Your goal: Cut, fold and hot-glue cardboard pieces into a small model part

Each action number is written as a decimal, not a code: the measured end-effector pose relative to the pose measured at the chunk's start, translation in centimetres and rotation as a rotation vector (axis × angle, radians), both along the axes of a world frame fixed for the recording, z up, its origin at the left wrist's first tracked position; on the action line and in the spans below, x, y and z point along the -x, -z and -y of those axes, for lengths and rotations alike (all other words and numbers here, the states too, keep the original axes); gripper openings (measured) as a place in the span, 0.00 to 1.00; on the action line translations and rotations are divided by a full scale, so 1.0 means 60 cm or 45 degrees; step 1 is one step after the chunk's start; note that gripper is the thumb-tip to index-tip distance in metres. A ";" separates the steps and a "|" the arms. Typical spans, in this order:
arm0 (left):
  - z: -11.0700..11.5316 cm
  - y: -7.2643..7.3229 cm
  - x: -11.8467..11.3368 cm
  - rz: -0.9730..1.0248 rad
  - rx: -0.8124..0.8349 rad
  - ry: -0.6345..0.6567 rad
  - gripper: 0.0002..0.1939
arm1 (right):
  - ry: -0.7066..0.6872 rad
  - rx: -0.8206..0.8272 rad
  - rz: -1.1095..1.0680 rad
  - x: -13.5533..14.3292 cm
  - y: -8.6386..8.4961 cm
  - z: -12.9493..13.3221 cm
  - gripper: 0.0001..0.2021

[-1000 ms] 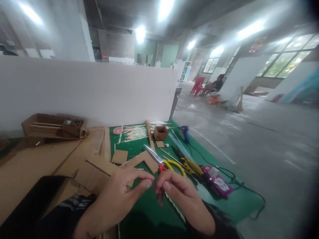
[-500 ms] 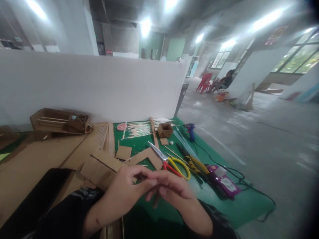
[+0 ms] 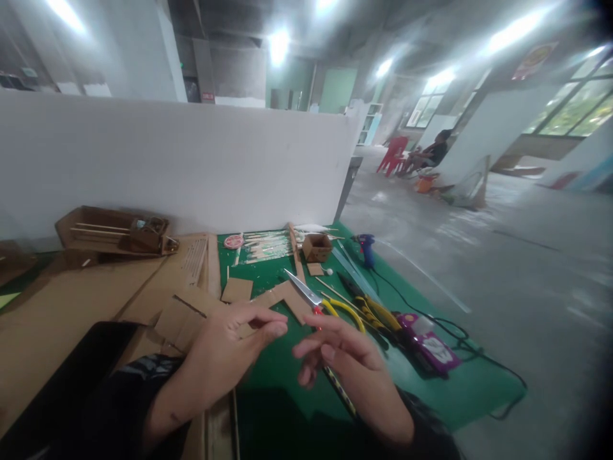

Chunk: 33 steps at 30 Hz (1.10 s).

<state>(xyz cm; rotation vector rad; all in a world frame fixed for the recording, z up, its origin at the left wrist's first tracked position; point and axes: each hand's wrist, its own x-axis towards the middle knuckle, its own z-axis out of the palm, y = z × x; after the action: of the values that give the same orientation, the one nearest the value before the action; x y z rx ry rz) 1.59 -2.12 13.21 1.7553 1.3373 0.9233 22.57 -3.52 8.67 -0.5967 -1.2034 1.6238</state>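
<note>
My left hand (image 3: 230, 348) is raised over the green mat, thumb pressed to the forefinger; anything between the tips is too small to make out. To its right, my right hand (image 3: 347, 364) has its fingers apart and slightly curled, with nothing seen in them. A small gap separates the two hands. Just beyond the right hand lie scissors (image 3: 309, 295) with red and yellow handles, blades pointing away. An L-shaped cardboard strip (image 3: 293, 300) and a square cardboard piece (image 3: 237, 290) rest past the hands.
A small cardboard box (image 3: 317, 248) and wooden sticks (image 3: 271, 246) lie at the back. Pliers (image 3: 378, 313), a purple item (image 3: 428, 345) and a blue glue gun (image 3: 366, 250) with a cable are on the right. A cardboard tray (image 3: 98, 229) stands left. A person (image 3: 435, 152) sits far off.
My hands, earlier touching at the fingertips, have moved apart. My right hand's fingers have spread, and the left has shifted slightly left.
</note>
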 end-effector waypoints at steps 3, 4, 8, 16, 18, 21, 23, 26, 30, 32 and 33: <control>-0.004 0.006 -0.001 0.038 0.017 0.057 0.11 | -0.018 -0.033 -0.002 0.002 -0.002 0.003 0.11; -0.005 0.008 -0.002 0.059 0.015 0.106 0.11 | -0.032 -0.023 0.001 0.004 -0.003 0.002 0.10; -0.001 0.009 -0.010 0.197 0.013 0.364 0.13 | -0.289 0.109 -0.136 0.014 0.004 -0.009 0.16; 0.015 0.000 -0.016 0.328 0.190 0.606 0.14 | -0.515 0.250 -0.197 0.041 0.022 -0.002 0.18; 0.014 0.004 -0.016 0.306 0.222 0.616 0.09 | -0.571 0.296 -0.187 0.046 0.028 0.001 0.26; 0.010 0.013 -0.015 0.223 0.297 0.545 0.10 | -0.616 0.302 -0.264 0.046 0.038 0.001 0.38; 0.007 0.018 -0.013 0.137 0.310 0.466 0.11 | -0.595 0.236 -0.245 0.041 0.041 0.002 0.38; -0.001 0.022 -0.009 0.152 0.362 0.410 0.12 | -0.480 0.204 -0.084 0.030 0.037 0.005 0.35; -0.013 0.021 -0.001 0.300 0.446 0.418 0.13 | -0.392 0.211 -0.052 0.018 0.032 0.002 0.29; -0.016 0.021 0.002 0.303 0.456 0.403 0.13 | -0.387 0.136 -0.118 0.017 0.035 -0.005 0.26; -0.017 0.021 0.003 0.304 0.460 0.396 0.13 | -0.367 0.114 -0.126 0.017 0.037 -0.008 0.25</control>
<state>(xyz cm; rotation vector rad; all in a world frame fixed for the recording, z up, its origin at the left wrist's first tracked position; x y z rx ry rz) 1.39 -1.12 11.95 1.4678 0.9717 0.6470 21.58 -3.06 6.46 -0.4059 -1.1887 1.9346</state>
